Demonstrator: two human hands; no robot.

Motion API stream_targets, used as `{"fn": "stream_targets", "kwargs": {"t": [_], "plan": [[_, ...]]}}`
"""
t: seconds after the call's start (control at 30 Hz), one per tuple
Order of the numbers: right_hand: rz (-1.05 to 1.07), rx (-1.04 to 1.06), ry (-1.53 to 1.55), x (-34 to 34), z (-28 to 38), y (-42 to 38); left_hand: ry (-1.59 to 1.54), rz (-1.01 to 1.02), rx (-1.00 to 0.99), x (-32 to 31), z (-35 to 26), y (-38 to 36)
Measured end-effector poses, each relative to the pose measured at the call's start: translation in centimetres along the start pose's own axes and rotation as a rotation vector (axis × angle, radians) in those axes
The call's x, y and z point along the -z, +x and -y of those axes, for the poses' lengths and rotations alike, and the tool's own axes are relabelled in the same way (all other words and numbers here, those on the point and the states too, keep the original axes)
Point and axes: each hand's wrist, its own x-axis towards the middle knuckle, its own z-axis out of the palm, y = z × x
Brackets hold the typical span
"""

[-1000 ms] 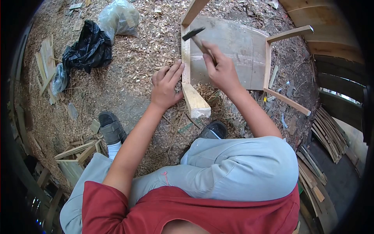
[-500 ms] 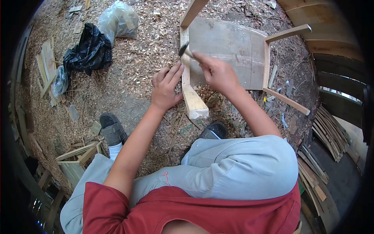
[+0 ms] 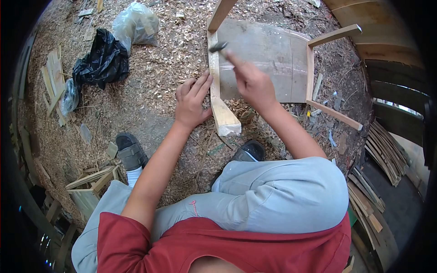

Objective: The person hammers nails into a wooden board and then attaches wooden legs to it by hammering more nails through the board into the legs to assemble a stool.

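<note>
My right hand (image 3: 256, 86) is closed round the handle of a hammer (image 3: 219, 47), whose dark head hangs over the near rail of a wooden frame. My left hand (image 3: 192, 101) rests against the outer side of that rail (image 3: 215, 82), fingers spread along it and thumb near the leg. The frame has a grey panel (image 3: 268, 59) and several wooden legs; the nearest leg (image 3: 226, 120) points toward me. Whether a nail stands under the hammer is too small to tell.
A black plastic bag (image 3: 102, 61) and a clear bag (image 3: 136, 25) lie on the shavings at the upper left. Wood offcuts (image 3: 55, 84) lie at the left. Stacked slats (image 3: 387, 152) and a plank wall (image 3: 396, 86) stand at the right.
The hammer and my right hand have moved slightly up, away from my left fingers. My left hand stays on the rail, and the whole view has shifted a little.
</note>
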Motion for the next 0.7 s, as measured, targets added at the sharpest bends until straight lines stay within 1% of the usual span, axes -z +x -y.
{"fn": "stream_targets", "kwargs": {"t": [0.07, 0.13, 0.2, 0.23, 0.3, 0.33, 0.4, 0.43, 0.5, 0.53, 0.6, 0.67, 0.7], "plan": [[0.327, -0.077, -0.168, -0.47, -0.36, -0.68, 0.008, -0.010, -0.004, 0.05, -0.03, 0.06], [0.304, -0.069, -0.181, -0.32, -0.43, -0.64, 0.013, -0.015, -0.007, 0.00, 0.04, 0.02], [0.102, -0.032, -0.077, -0.10, 0.00, -0.59, 0.049, 0.010, -0.013, 0.15, 0.00, -0.01], [0.103, -0.036, -0.077, -0.23, -0.10, -0.90, 0.047, 0.013, -0.013, 0.13, -0.10, -0.11], [0.282, 0.016, -0.302, -0.57, -0.49, -1.11, -0.003, -0.006, 0.002, -0.06, -0.09, -0.05], [0.280, 0.014, -0.303, -0.57, -0.71, -1.19, -0.003, -0.005, 0.000, -0.09, -0.06, -0.11], [0.195, 0.052, -0.185, -0.47, -0.92, -0.91, 0.039, 0.001, -0.012, -0.07, 0.10, -0.04], [0.197, 0.052, -0.182, -0.61, -0.75, -1.04, 0.041, 0.003, -0.009, -0.04, 0.15, -0.19], [0.127, 0.057, -0.167, -0.56, -0.25, -1.17, 0.018, -0.003, -0.002, -0.02, -0.01, -0.08], [0.127, 0.057, -0.170, -0.57, -0.35, -1.12, 0.016, -0.004, -0.001, -0.04, -0.05, -0.06], [0.272, 0.025, -0.298, -0.65, -0.52, -0.94, -0.016, -0.008, -0.003, -0.16, 0.15, -0.13], [0.198, 0.045, -0.234, -0.25, -0.27, -0.74, 0.037, 0.014, -0.009, -0.25, 0.31, -0.19], [0.198, 0.044, -0.235, -0.21, -0.24, -0.76, 0.037, 0.014, -0.010, -0.27, 0.32, -0.22]]}}
